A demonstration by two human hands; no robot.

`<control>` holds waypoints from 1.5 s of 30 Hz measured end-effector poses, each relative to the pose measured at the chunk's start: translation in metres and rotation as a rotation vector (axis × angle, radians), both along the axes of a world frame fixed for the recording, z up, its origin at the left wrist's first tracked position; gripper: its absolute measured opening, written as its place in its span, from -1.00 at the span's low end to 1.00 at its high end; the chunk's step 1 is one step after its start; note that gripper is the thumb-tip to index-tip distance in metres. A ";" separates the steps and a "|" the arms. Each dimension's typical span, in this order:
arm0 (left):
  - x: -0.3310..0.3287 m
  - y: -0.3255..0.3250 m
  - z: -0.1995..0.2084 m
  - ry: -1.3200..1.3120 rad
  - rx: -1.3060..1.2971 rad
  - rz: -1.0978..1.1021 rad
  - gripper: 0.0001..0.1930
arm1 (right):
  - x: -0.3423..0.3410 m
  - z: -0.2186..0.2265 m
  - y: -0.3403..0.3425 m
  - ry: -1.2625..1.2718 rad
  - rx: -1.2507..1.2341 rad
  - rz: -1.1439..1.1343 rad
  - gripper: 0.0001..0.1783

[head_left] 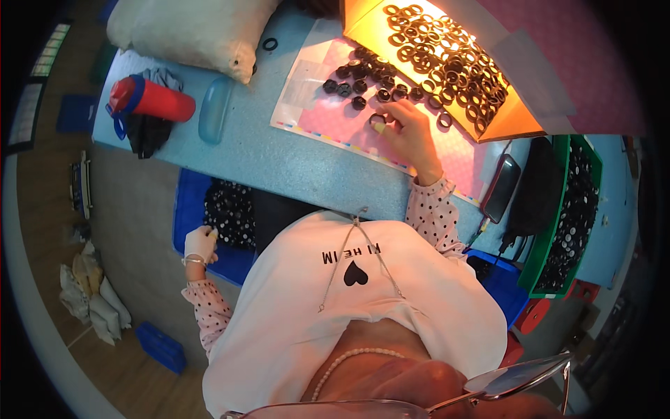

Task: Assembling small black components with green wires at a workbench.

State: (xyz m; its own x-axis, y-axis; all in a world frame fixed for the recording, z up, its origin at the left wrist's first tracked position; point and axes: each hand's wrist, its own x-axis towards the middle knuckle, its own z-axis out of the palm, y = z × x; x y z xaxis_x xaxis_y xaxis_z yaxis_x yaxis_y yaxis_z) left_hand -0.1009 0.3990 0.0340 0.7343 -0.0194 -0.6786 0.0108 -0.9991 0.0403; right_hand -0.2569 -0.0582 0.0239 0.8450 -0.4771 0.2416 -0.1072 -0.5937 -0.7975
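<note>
On the pink sheet, my right hand pinches a black ring between thumb and fingers; a pale yellow cover shows on one fingertip. Just beyond it lies a loose group of small black round parts. My left hand, in a white glove, is low on the left, at the blue bin below the table edge. Its fingers are curled together beside the heap of small black parts in that bin. What they hold, if anything, is too small to make out.
A lit cardboard box full of black rings stands at the far right. A phone and a green crate of black parts are to the right. At left are a red bottle, a blue case and a white sack.
</note>
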 end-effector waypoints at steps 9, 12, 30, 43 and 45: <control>0.039 -0.223 0.071 -0.089 -0.978 -0.291 -0.77 | 0.012 -0.014 0.001 -0.099 -0.393 -0.196 -0.60; 0.050 -0.308 0.059 -0.163 -1.114 -0.543 -0.77 | 0.015 -0.016 0.001 -0.032 -0.490 -0.147 -0.69; 0.003 -0.634 -0.033 -0.537 -0.538 -1.671 -0.64 | 0.009 -0.024 0.001 -0.038 -0.402 -0.168 -0.74; 0.025 -0.645 -0.055 -0.405 -0.685 -1.526 -0.61 | 0.010 -0.021 0.004 -0.052 -0.328 -0.135 -0.70; 0.020 -0.646 -0.055 -0.363 -0.745 -1.506 -0.61 | 0.009 -0.025 0.002 -0.066 -0.312 -0.181 -0.69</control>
